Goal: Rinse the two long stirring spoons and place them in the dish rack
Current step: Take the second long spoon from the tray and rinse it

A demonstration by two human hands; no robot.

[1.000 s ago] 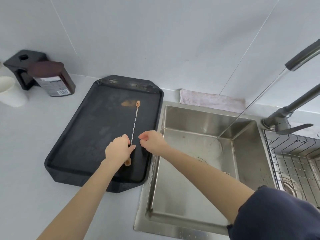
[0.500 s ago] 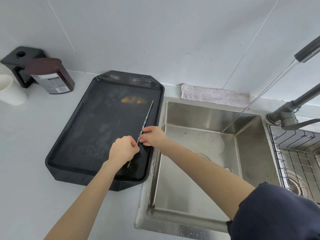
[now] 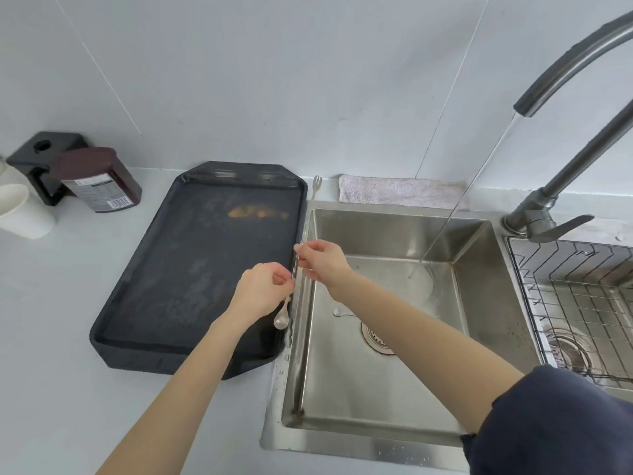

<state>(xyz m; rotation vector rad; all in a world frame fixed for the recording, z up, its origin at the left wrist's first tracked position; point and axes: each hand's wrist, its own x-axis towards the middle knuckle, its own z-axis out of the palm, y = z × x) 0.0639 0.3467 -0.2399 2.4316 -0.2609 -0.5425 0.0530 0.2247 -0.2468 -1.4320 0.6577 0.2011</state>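
A long stirring spoon (image 3: 294,266) with a twisted shaft is held over the line between the black tray (image 3: 191,269) and the sink (image 3: 376,389). Its small bowl (image 3: 281,320) points toward me and its forked tip (image 3: 317,182) points at the wall. My left hand (image 3: 263,293) pinches the shaft just above the bowl. My right hand (image 3: 320,258) pinches it a little higher, over the sink's left rim. Whether a second spoon lies alongside it, I cannot tell. The wire dish rack (image 3: 579,303) sits in the basin at the right.
The tap (image 3: 561,186) runs, and a thin stream of water (image 3: 455,200) falls into the back of the sink. A folded cloth (image 3: 400,192) lies behind the sink. A dark bottle (image 3: 99,181), a black holder (image 3: 41,156) and a white cup (image 3: 20,210) stand at the far left.
The spoon has come up off the tray and moved right to the sink's left rim. Both hands went with it, the right one taking hold of the shaft.
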